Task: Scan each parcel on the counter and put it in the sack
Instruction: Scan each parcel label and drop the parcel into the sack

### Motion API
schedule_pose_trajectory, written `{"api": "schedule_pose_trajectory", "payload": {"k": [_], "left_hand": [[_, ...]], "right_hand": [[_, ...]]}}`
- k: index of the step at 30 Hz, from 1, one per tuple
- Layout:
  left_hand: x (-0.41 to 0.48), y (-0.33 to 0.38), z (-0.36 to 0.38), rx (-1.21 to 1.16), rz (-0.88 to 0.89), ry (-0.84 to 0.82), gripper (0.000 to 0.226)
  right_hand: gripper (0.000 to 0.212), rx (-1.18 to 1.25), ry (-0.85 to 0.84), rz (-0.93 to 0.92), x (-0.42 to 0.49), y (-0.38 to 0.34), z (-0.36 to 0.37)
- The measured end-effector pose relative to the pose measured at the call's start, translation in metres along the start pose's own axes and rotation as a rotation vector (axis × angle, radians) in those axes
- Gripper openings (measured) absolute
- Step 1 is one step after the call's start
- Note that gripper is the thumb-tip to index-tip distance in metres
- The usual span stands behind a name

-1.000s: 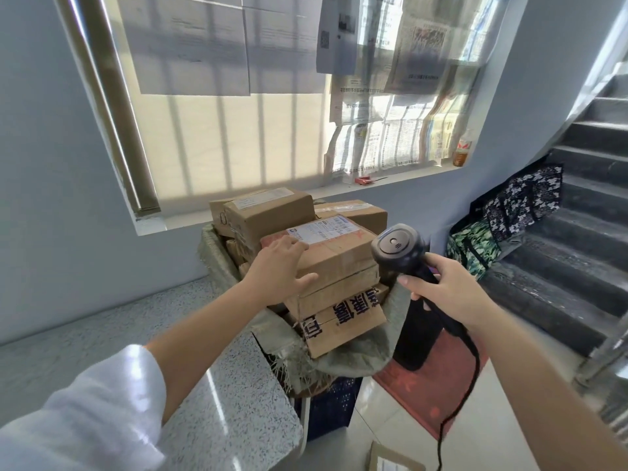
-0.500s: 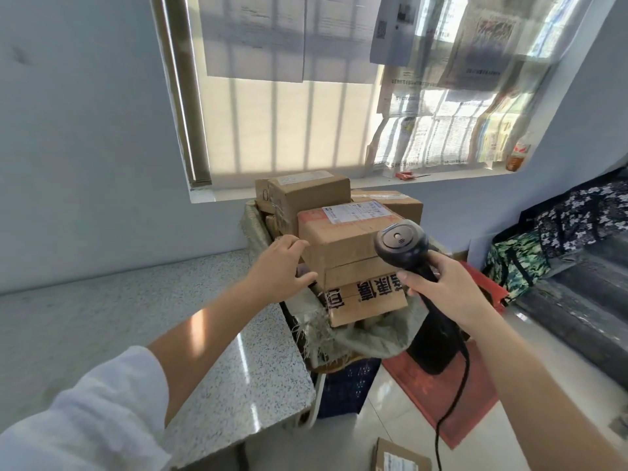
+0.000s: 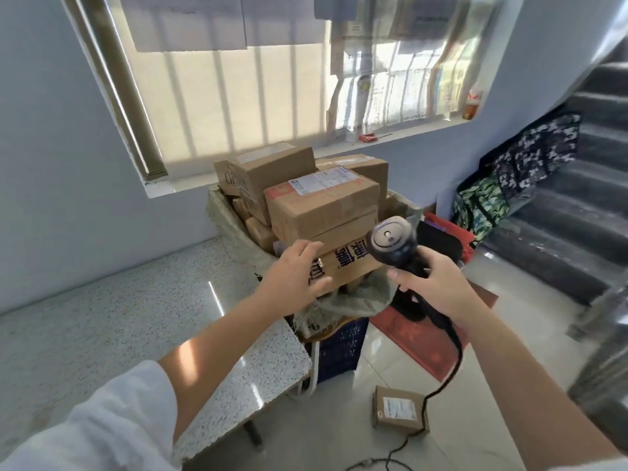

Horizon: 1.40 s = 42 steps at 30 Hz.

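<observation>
Left hand now lower, sack half-hidden

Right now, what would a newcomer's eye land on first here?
A heap of cardboard parcels overflows the woven sack beside the counter. In front, the right hand grips a black scanner, and the left hand stretches open toward the printed box. One small parcel lies on the floor.

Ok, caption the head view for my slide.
Left hand open at the parcels heaped in the sack; right hand grips the scanner.
</observation>
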<state>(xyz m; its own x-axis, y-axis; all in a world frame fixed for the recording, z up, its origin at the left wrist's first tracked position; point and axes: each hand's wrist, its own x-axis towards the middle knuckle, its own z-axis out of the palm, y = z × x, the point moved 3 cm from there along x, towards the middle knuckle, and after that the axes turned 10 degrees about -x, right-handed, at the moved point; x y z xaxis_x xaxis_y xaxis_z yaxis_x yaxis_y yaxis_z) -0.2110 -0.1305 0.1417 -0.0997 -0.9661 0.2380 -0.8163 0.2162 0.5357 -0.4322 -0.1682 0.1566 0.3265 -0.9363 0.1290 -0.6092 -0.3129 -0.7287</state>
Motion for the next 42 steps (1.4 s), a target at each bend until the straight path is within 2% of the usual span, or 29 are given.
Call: {"api": "schedule_pose_trajectory", "payload": {"k": [4, 7, 14, 22, 27, 31, 37, 42], "left_hand": [[0.018, 0.022, 0.034, -0.045, 0.081, -0.056, 0.062], [0.025, 0.037, 0.066, -0.086, 0.119, -0.114, 0.062], [0.041, 0.062, 0.146, -0.143, 0.069, -0.209, 0.062], [0.048, 0.044, 0.272, -0.218, -0.124, -0.295, 0.059], [0.060, -0.013, 0.379, -0.195, -0.194, -0.376, 0.059], [0.061, -0.082, 0.484, -0.207, -0.276, -0.396, 0.060], [0.045, -0.205, 0.664, -0.238, -0.387, -0.385, 0.060], [0.036, -0.271, 0.768, -0.300, -0.468, -0.376, 0.065]], "right_hand": [[0.029, -0.043, 0.055, 0.075, -0.022, 0.029, -0.015], [0.041, -0.073, 0.078, 0.153, -0.037, 0.058, -0.025], [0.048, -0.059, 0.032, 0.311, -0.051, 0.142, -0.046], [0.026, -0.174, -0.087, 0.416, -0.051, 0.270, -0.027], [0.024, -0.176, -0.120, 0.462, -0.047, 0.372, 0.035], [0.032, -0.170, -0.131, 0.470, -0.037, 0.463, 0.109], [0.033, -0.179, -0.184, 0.495, -0.026, 0.634, 0.238], [0.028, -0.176, -0.217, 0.574, -0.021, 0.745, 0.307]]}}
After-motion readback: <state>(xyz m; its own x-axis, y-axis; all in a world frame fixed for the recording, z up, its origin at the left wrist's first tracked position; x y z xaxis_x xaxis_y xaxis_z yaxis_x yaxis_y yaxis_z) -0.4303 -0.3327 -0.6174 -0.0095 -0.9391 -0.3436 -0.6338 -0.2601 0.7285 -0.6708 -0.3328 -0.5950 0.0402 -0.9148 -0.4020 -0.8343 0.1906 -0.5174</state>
